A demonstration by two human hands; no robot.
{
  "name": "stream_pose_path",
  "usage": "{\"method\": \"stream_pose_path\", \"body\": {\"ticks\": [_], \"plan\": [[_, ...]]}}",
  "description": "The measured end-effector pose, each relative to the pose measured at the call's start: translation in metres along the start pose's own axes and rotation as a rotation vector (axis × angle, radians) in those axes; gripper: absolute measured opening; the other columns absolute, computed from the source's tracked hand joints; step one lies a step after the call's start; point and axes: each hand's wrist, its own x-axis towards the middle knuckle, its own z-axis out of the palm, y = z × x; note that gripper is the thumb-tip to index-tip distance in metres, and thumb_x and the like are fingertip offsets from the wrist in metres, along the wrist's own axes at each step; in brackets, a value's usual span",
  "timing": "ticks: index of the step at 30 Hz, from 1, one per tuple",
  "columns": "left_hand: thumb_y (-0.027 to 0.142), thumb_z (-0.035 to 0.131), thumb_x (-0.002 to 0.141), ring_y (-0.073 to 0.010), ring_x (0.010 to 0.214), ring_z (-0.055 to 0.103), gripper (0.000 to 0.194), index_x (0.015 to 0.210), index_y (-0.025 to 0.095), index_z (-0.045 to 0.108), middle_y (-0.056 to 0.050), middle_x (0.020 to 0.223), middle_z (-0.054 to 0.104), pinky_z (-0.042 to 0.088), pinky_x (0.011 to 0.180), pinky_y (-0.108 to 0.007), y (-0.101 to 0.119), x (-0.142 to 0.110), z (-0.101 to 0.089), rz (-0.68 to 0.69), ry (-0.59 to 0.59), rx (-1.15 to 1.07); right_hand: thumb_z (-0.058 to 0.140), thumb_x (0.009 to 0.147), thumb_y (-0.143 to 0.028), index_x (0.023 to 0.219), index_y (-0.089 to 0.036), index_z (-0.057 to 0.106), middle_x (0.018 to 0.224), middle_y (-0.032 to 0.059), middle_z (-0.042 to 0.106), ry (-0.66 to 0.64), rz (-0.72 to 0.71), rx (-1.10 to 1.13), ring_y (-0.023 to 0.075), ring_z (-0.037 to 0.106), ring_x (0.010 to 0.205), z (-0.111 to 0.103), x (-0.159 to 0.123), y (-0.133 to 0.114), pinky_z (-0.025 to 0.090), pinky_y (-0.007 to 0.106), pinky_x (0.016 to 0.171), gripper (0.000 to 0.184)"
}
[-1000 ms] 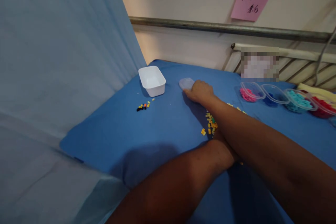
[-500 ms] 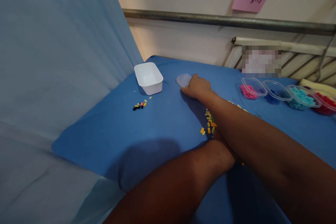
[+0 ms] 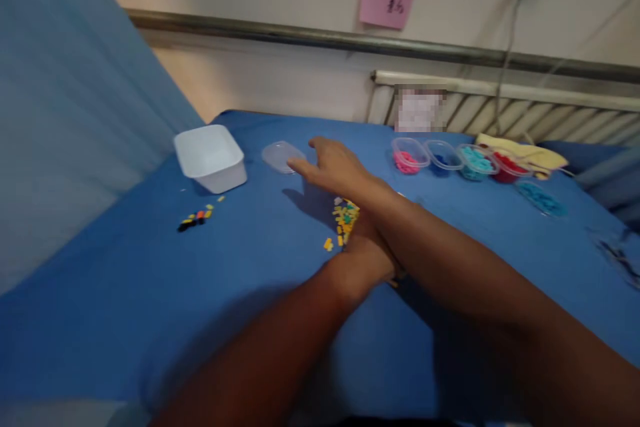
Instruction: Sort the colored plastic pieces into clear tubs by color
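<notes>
Held right fingers spread wide, seemingly empty, by the clear rounded plastic dish, perhaps to avoid nudging; couldn't tell hidden finger state on left hand.

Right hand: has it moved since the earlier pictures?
Yes. Judged against the white tub, the right hand has shifted toward the picture's right, farther from the tub.

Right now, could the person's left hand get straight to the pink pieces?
Probably not: from this view, the right forearm crosses over the left hand and lies between it and the pink pieces.
</notes>
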Motion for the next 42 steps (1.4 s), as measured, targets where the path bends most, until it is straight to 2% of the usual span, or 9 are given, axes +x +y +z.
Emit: {"method": "stream_pose_path", "body": {"ticks": [3,6,9,12,16,24,32,38,42], "plan": [[0.03,0.056,0.11,-0.0289,0.148,0.064,0.044,0.148,0.021,0.073,-0.007,0.157,0.069,0.044,0.132,-0.045,0.0,0.017,-0.011,0.306,-0.267,0.067,0.062,0.11,-0.06,0.144,-0.015,0.071,0.144,0.0155,0.077,0.147,-0.055,0.025,0.0317,0.069,0.136,-0.037,-0.067,0.043,0.051,0.044,0.118,0.058],[0.045,0.046,0.116,-0.0382,0.168,0.039,0.063,0.17,0.012,0.051,-0.016,0.176,0.046,0.029,0.139,-0.065,-0.001,0.027,-0.016,0.333,-0.427,0.298,0.062,0.11,-0.052,0.116,-0.02,0.082,0.114,0.009,0.086,0.201,0.068,0.062,0.0269,0.079,0.104,-0.072,-0.139,0.106,0.058,0.039,0.095,0.038],[0.053,0.035,0.118,-0.0338,0.173,0.027,0.071,0.177,0.014,0.038,-0.011,0.184,0.031,0.024,0.141,-0.061,0.001,0.031,-0.016,0.286,-0.494,0.4,0.062,0.107,-0.053,0.116,-0.019,0.083,0.114,0.0115,0.086,0.337,0.316,-0.039,0.0294,0.079,0.097,-0.112,-0.193,0.183,0.058,0.041,0.09,0.04],[0.058,0.033,0.118,-0.0316,0.175,0.021,0.075,0.179,0.014,0.034,-0.01,0.187,0.022,0.022,0.142,-0.058,0.009,0.032,-0.015,0.275,-0.537,0.452,0.065,0.104,-0.05,0.145,-0.006,0.07,0.141,0.028,0.076,0.446,0.691,-0.34,0.0402,0.073,0.124,-0.152,-0.223,0.255,0.053,0.049,0.104,0.06],[0.064,0.028,0.118,-0.0304,0.177,0.013,0.081,0.181,0.014,0.026,-0.008,0.188,0.012,0.015,0.144,-0.057,0.019,0.028,-0.019,0.289,-0.638,0.458,0.068,0.103,-0.054,0.154,0.005,0.057,0.148,0.0413,0.065,0.193,0.995,-0.417,0.0463,0.065,0.138,-0.177,-0.244,0.311,0.048,0.048,0.099,0.079],[0.077,0.02,0.114,-0.0325,0.177,0.001,0.092,0.183,0.017,0.015,-0.006,0.188,0.0,0.009,0.144,-0.058,0.022,0.012,-0.035,0.315,-0.761,0.476,0.057,0.106,-0.065,0.16,0.004,0.052,0.15,0.0415,0.063,0.016,1.131,-0.359,0.0494,0.066,0.135,-0.172,-0.252,0.326,0.042,0.049,0.089,0.087],[0.081,0.016,0.111,-0.034,0.177,0.005,0.092,0.184,0.024,0.019,-0.008,0.189,0.004,0.005,0.142,-0.065,0.0,0.015,-0.044,0.246,-0.641,0.565,0.058,0.102,-0.074,0.166,-0.003,0.047,0.147,0.0338,0.067,-0.124,1.066,-0.443,0.0431,0.069,0.129,-0.177,-0.258,0.32,0.046,0.046,0.088,0.096],[0.072,0.014,0.115,-0.0361,0.176,0.014,0.088,0.182,0.015,0.025,-0.015,0.189,0.011,0.019,0.141,-0.058,-0.043,0.03,-0.059,0.117,-0.572,0.524,0.066,0.095,-0.073,0.164,-0.005,0.051,0.141,0.0281,0.074,-0.203,0.952,-0.414,0.0429,0.074,0.12,-0.179,-0.26,0.308,0.054,0.047,0.093,0.098],[0.056,0.021,0.118,-0.0338,0.175,0.019,0.081,0.177,0.001,0.031,-0.024,0.185,0.02,0.017,0.142,-0.046,-0.058,0.05,-0.049,0.076,-0.531,0.478,0.078,0.086,-0.067,0.161,-0.008,0.055,0.145,0.0267,0.072,-0.145,0.703,-0.294,0.0433,0.075,0.121,-0.161,-0.252,0.278,0.059,0.049,0.1,0.098]]}}
